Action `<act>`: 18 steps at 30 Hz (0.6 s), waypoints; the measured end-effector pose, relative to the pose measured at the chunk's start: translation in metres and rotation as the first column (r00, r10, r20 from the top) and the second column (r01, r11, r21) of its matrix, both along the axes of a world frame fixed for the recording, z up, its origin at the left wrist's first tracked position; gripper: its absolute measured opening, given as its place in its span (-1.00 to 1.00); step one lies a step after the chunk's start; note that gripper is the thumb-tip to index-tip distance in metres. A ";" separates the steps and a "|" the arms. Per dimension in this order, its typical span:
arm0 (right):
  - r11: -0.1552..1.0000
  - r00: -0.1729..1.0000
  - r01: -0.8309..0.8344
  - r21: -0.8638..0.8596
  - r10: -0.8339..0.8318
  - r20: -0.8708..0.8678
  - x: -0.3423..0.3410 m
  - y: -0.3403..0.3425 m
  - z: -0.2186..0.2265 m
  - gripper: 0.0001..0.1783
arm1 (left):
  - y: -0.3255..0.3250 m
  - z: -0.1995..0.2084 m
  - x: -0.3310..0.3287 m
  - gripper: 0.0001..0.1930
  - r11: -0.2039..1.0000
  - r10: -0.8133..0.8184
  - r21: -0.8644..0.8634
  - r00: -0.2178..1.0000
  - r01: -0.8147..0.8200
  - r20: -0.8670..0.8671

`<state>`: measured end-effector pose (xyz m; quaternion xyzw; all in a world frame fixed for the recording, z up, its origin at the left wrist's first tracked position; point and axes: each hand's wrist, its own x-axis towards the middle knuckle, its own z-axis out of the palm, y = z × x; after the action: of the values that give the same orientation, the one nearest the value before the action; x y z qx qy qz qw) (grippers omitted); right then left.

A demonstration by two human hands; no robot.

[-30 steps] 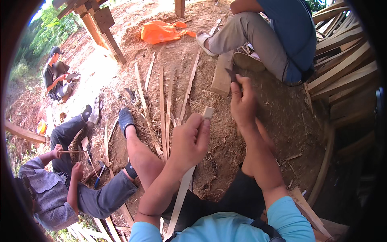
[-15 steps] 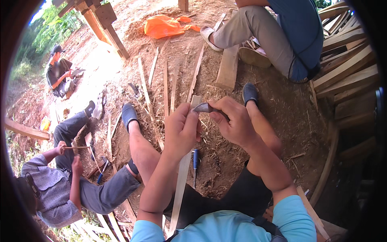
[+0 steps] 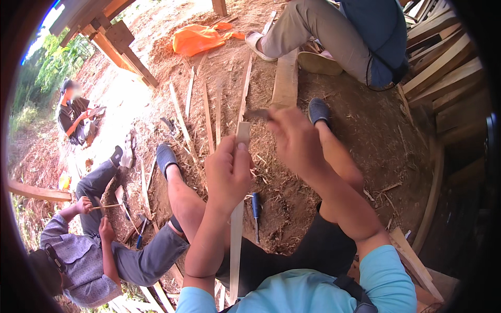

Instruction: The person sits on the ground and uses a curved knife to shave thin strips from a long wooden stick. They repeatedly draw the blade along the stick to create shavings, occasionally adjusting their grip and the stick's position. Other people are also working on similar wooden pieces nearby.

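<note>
My left hand (image 3: 228, 171) is closed round a long, pale wooden strip (image 3: 236, 248), thumb lying along it close to the upper end. The strip runs down from there between my legs toward my body. My right hand (image 3: 297, 143) grips a short knife (image 3: 256, 113) with a dark, curved blade, its handle hidden in my fingers. The blade is just above the strip's end and appears apart from it. On the ground between my legs lies a chisel-like tool with a blue handle (image 3: 255, 205).
Several thin wooden strips (image 3: 181, 120) lie ahead on the dirt, beside a thick plank (image 3: 285, 78) and an orange plastic sheet (image 3: 201, 39). Seated people are at the left, far left and upper right. Stacked boards (image 3: 443, 73) fill the right side.
The knife has moved from the strip's face, near my left thumb, to beyond its upper end as my right hand went up. My left hand still holds the strip.
</note>
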<state>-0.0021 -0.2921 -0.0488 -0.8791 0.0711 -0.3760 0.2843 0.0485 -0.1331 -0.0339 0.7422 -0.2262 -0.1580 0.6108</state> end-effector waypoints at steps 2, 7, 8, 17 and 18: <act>0.995 0.993 0.100 -0.002 -0.100 0.056 0.008 -0.026 0.017 -0.78 | -0.003 0.005 -0.003 -0.84 0.999 -0.011 -0.033 0.996 0.008 -0.091; 0.984 0.988 -0.149 0.097 0.153 -0.035 -0.007 -0.001 0.014 -0.84 | 0.004 0.007 0.016 -0.79 0.989 -0.003 -0.145 0.973 -0.032 -0.229; 0.971 0.978 -0.187 0.147 0.199 -0.068 -0.011 0.010 0.014 -0.84 | 0.004 0.004 0.015 -0.79 0.987 -0.010 -0.160 0.972 -0.028 -0.234; 0.944 0.960 -0.250 0.218 0.271 -0.071 -0.004 0.020 0.006 -0.79 | 0.000 -0.001 0.008 -0.74 0.999 0.031 -0.026 0.988 -0.036 -0.150; 0.944 0.959 -0.253 0.211 0.274 -0.074 -0.004 0.020 0.005 -0.79 | -0.001 -0.003 0.008 -0.78 0.998 0.063 -0.022 0.994 -0.065 -0.092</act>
<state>-0.0059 -0.2726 -0.0436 -0.8658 0.0045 -0.2802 0.4146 0.0569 -0.1338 -0.0367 0.7334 -0.1759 -0.1694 0.6345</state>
